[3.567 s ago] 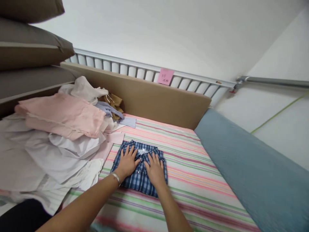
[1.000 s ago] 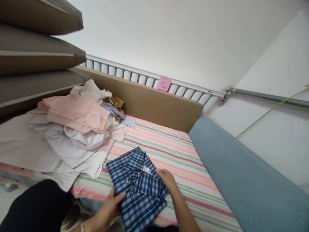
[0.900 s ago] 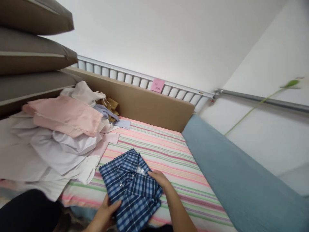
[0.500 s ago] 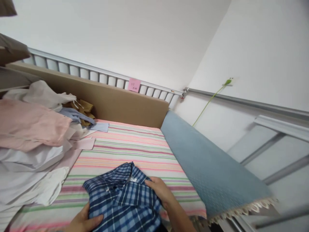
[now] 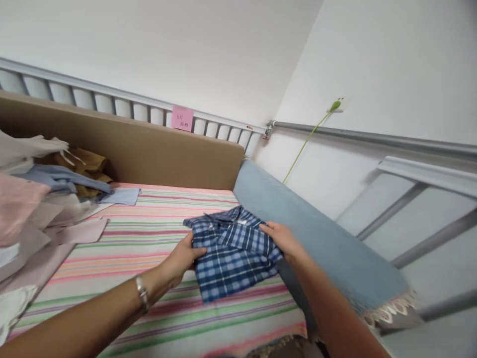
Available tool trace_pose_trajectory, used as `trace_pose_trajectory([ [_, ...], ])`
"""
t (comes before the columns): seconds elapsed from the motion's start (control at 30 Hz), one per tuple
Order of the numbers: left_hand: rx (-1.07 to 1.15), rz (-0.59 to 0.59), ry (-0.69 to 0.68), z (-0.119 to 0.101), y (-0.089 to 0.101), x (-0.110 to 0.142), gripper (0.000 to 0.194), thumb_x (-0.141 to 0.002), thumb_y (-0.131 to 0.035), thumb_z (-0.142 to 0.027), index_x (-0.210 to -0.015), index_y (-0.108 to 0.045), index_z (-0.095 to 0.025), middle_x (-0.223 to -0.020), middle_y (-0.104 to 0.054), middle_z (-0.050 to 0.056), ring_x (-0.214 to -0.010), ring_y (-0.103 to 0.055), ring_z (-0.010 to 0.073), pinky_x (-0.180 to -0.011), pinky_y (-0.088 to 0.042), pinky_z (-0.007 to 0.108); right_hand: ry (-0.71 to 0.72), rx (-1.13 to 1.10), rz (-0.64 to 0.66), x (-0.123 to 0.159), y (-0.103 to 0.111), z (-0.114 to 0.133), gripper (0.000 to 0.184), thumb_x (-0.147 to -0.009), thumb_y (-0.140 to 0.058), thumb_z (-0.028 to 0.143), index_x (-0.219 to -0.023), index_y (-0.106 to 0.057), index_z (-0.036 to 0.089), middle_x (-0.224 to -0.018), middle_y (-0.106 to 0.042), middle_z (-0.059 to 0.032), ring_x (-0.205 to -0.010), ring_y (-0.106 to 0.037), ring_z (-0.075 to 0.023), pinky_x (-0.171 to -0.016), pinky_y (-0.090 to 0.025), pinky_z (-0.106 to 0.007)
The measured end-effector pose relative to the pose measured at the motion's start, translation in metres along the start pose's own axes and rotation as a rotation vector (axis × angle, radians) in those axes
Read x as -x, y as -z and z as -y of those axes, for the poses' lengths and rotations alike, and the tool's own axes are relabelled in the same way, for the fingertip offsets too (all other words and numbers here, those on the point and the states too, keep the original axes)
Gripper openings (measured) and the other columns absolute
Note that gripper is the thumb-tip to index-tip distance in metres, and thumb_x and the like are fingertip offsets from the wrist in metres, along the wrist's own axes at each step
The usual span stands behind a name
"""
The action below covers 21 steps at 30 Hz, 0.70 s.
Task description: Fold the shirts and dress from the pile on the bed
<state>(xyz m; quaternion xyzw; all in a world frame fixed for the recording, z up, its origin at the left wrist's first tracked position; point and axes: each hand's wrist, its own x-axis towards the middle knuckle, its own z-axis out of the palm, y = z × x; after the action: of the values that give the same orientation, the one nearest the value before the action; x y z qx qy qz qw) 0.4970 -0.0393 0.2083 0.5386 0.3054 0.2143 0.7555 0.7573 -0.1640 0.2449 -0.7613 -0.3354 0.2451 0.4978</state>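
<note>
A blue plaid shirt, folded into a compact shape with its collar at the far side, is held over the right part of the striped bed sheet. My left hand grips its left edge, thumb on top and the other fingers underneath. On the opposite side, my right hand pinches the shirt near its right edge, close to the collar. A silvery bracelet circles my left wrist. The fingers beneath the cloth are hidden.
Loose clothes lie heaped at the left, among them a pink garment, a blue one and a brown one. A tan board runs along the railing, which bears a pink note. Blue padding lines the right side.
Both hands have carried the plaid shirt forward and to the right, away from my body. The view has turned rightward, so less of the clothes heap shows.
</note>
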Motion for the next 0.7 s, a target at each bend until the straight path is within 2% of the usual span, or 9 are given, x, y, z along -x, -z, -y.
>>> trace_pose_trajectory([
  [0.1, -0.003, 0.026, -0.032, 0.013, -0.018, -0.054, 0.053, -0.071, -0.059, -0.017, -0.122, -0.047, -0.023, -0.108, -0.066, 0.008, -0.081, -0.064, 0.0206, -0.063, -0.051, 0.031, 0.059, 0.022, -0.112, -0.042, 0.017, -0.031, 0.033, -0.070, -0.057, 0.043, -0.083, -0.067, 0.015, -0.076, -0.069, -0.0042, -0.073, -0.060, -0.0178, -0.067, -0.044, -0.028],
  [0.2, 0.004, -0.034, 0.117, 0.055, -0.028, -0.095, 0.063, -0.078, -0.053, -0.012, -0.136, -0.032, -0.024, -0.093, -0.067, 0.007, -0.063, -0.062, 0.0153, -0.056, -0.050, 0.028, -0.002, 0.046, -0.144, -0.069, 0.013, -0.095, 0.030, -0.069, -0.057, 0.041, -0.077, -0.067, 0.014, -0.069, -0.067, -0.0029, -0.073, -0.059, -0.0179, -0.069, -0.044, -0.029],
  [0.3, -0.051, -0.144, 0.229, 0.099, -0.028, -0.115, 0.071, -0.082, -0.053, -0.013, -0.143, -0.018, -0.022, -0.074, -0.064, 0.002, -0.050, -0.057, 0.0128, -0.047, -0.048, 0.024, -0.103, 0.078, -0.179, -0.083, -0.002, -0.162, 0.024, -0.065, -0.059, 0.038, -0.064, -0.064, 0.015, -0.057, -0.061, 0.0004, -0.069, -0.056, -0.0176, -0.071, -0.043, -0.030],
  [0.37, -0.062, -0.154, 0.222, 0.114, -0.026, -0.120, 0.069, -0.083, -0.055, -0.015, -0.142, -0.021, -0.021, -0.071, -0.063, 0.002, -0.049, -0.057, 0.0131, -0.045, -0.049, 0.023, -0.137, 0.081, -0.188, -0.088, -0.007, -0.194, 0.025, -0.065, -0.059, 0.040, -0.063, -0.064, 0.016, -0.059, -0.061, 0.0007, -0.070, -0.055, -0.0179, -0.072, -0.042, -0.030],
  [0.47, -0.040, -0.133, 0.209, 0.118, -0.024, -0.121, 0.067, -0.083, -0.057, -0.017, -0.141, -0.024, -0.021, -0.077, -0.065, 0.004, -0.053, -0.060, 0.0148, -0.044, -0.050, 0.024, -0.144, 0.044, -0.153, -0.096, -0.005, -0.215, 0.028, -0.064, -0.058, 0.042, -0.071, -0.067, 0.016, -0.069, -0.065, -0.0001, -0.073, -0.057, -0.0179, -0.070, -0.042, -0.029],
  [0.6, -0.048, -0.152, 0.201, 0.112, -0.026, -0.119, 0.067, -0.083, -0.058, -0.016, -0.142, -0.025, -0.020, -0.078, -0.064, 0.004, -0.054, -0.061, 0.0148, -0.044, -0.050, 0.024, -0.147, -0.014, -0.122, -0.100, -0.001, -0.219, 0.030, -0.062, -0.058, 0.043, -0.072, -0.067, 0.016, -0.068, -0.066, -0.0002, -0.070, -0.057, -0.0170, -0.064, -0.042, -0.027],
  [0.7, -0.017, -0.151, 0.193, 0.111, -0.025, -0.114, 0.066, -0.084, -0.057, -0.013, -0.142, -0.025, -0.017, -0.073, -0.062, 0.002, -0.053, -0.059, 0.0130, -0.047, -0.051, 0.023, -0.146, -0.039, -0.168, -0.098, -0.004, -0.222, 0.031, -0.061, -0.057, 0.045, -0.070, -0.065, 0.016, -0.065, -0.064, 0.0006, -0.067, -0.057, -0.0164, -0.061, -0.042, -0.026],
])
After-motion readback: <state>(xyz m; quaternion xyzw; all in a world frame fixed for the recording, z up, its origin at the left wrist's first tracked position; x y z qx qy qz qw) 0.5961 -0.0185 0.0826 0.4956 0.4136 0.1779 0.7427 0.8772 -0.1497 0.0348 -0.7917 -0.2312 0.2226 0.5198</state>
